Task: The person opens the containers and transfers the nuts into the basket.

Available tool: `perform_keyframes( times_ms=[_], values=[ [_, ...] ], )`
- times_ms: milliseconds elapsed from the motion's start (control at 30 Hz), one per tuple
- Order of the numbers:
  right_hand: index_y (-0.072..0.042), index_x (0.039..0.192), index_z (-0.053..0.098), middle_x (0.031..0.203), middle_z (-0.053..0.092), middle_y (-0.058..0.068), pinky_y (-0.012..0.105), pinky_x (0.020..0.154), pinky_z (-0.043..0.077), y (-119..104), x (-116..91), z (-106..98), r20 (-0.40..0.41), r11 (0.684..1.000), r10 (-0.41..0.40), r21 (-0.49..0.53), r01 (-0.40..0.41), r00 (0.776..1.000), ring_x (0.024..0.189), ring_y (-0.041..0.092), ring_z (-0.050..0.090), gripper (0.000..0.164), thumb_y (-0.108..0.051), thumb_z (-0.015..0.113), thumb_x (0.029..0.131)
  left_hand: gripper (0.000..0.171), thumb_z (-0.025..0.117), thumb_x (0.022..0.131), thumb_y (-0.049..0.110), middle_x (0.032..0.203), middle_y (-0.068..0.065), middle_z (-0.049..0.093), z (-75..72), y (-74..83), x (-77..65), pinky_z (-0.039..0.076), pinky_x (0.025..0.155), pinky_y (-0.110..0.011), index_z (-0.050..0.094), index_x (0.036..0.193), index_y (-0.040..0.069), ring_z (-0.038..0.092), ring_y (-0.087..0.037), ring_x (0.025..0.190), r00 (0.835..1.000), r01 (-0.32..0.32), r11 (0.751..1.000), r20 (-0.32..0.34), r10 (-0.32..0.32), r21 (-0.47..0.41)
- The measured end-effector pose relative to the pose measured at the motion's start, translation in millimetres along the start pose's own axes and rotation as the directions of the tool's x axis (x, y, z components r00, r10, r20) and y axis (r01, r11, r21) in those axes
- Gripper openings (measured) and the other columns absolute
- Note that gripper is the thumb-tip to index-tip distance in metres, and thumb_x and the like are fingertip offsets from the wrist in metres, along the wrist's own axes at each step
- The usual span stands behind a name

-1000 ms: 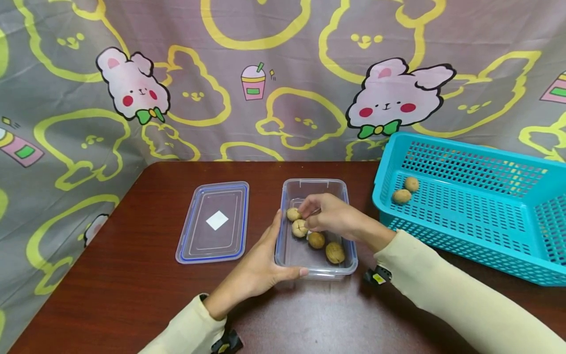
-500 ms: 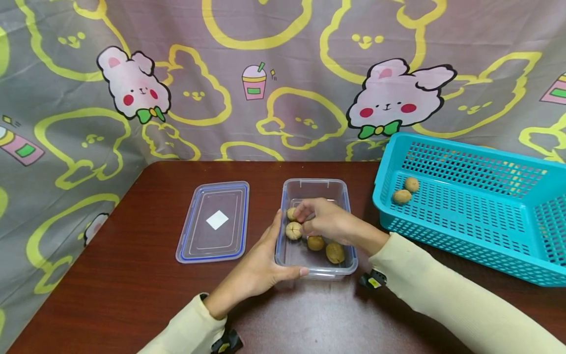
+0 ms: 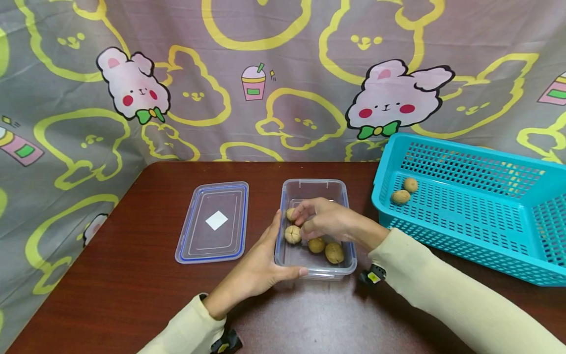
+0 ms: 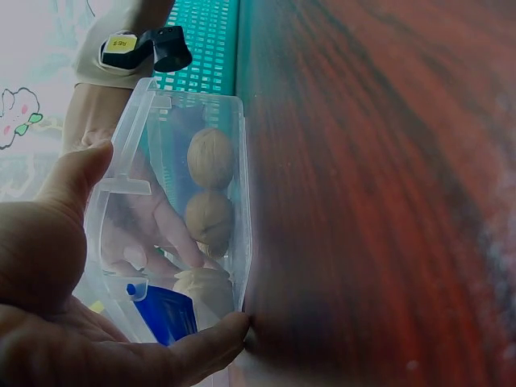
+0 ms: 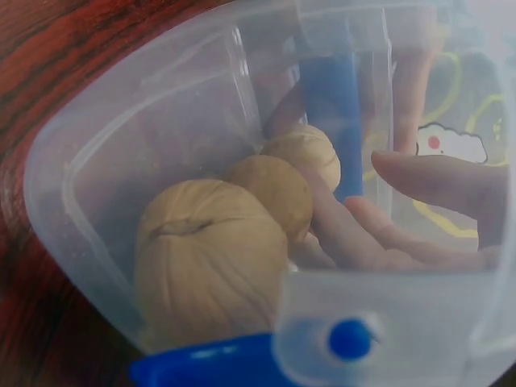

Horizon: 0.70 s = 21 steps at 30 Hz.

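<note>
Four walnuts [image 3: 334,253] show inside the clear box [image 3: 331,271]: one pale nut [image 3: 293,234] wears a cross-shaped seam, the two nearest the person look browner (the right wrist view catches a dark slit in one). The right hand [image 3: 327,219] reaches in, thumb and fingers parted; the left hand [image 3: 261,265] spreads across the near-left corner.
</note>
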State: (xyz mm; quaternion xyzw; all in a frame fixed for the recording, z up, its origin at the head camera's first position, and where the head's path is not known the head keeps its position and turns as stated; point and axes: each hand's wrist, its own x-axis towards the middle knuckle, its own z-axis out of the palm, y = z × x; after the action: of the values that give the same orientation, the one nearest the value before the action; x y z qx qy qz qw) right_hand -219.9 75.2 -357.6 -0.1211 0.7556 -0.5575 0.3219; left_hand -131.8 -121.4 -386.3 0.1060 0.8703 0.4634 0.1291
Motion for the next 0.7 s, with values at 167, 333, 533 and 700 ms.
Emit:
perform_keyframes(
  times_ms=[167, 333, 533, 700],
  values=[
    [0.014, 0.132, 0.053, 0.125, 0.056, 0.024, 0.048, 0.098, 0.061, 0.9, -0.4, -1.4, 0.061, 0.997, -0.004, 0.074, -0.001, 0.998, 0.098, 0.022, 0.063, 0.042, 0.011, 0.061, 0.091, 0.131, 0.092, 0.080, 0.040, 0.176, -0.012, 0.011, 0.1, -0.2, -0.1, 0.022, 0.129, -0.058, -0.001, 0.170, 0.018, 0.017, -0.031, 0.161, 1.000, 0.003, 1.000, 0.002, -0.003, -0.004],
    [0.013, 0.134, 0.051, 0.127, 0.054, 0.023, 0.050, 0.100, 0.059, -0.2, -1.3, 0.5, 0.074, 0.997, 0.014, 0.071, -0.019, 0.997, 0.099, 0.022, 0.062, 0.043, 0.009, 0.061, 0.092, 0.131, 0.092, 0.080, 0.040, 0.176, -0.012, 0.010, 0.2, -0.3, -0.2, 0.022, 0.129, -0.058, -0.001, 0.170, 0.018, 0.017, -0.032, 0.161, 1.000, -0.001, 1.000, 0.001, 0.001, -0.004],
    [0.013, 0.132, 0.052, 0.124, 0.054, 0.022, 0.051, 0.099, 0.059, 0.1, 0.7, 1.5, 0.064, 0.997, 0.015, 0.075, -0.019, 0.998, 0.099, 0.022, 0.062, 0.044, 0.009, 0.060, 0.089, 0.131, 0.092, 0.080, 0.039, 0.176, -0.012, 0.010, 0.3, -0.7, -0.2, 0.021, 0.129, -0.058, -0.001, 0.170, 0.018, 0.017, -0.032, 0.161, 1.000, -0.007, 1.000, 0.003, 0.007, -0.006],
    [0.014, 0.132, 0.052, 0.125, 0.054, 0.023, 0.050, 0.098, 0.060, 0.4, 1.3, 0.4, 0.063, 0.997, 0.003, 0.075, -0.007, 0.998, 0.099, 0.022, 0.062, 0.043, 0.008, 0.060, 0.090, 0.131, 0.092, 0.081, 0.039, 0.177, -0.012, 0.010, 0.4, -1.3, 0.2, 0.021, 0.129, -0.057, -0.001, 0.170, 0.018, 0.017, -0.031, 0.161, 1.000, -0.011, 1.000, 0.003, 0.011, -0.008]
  ],
)
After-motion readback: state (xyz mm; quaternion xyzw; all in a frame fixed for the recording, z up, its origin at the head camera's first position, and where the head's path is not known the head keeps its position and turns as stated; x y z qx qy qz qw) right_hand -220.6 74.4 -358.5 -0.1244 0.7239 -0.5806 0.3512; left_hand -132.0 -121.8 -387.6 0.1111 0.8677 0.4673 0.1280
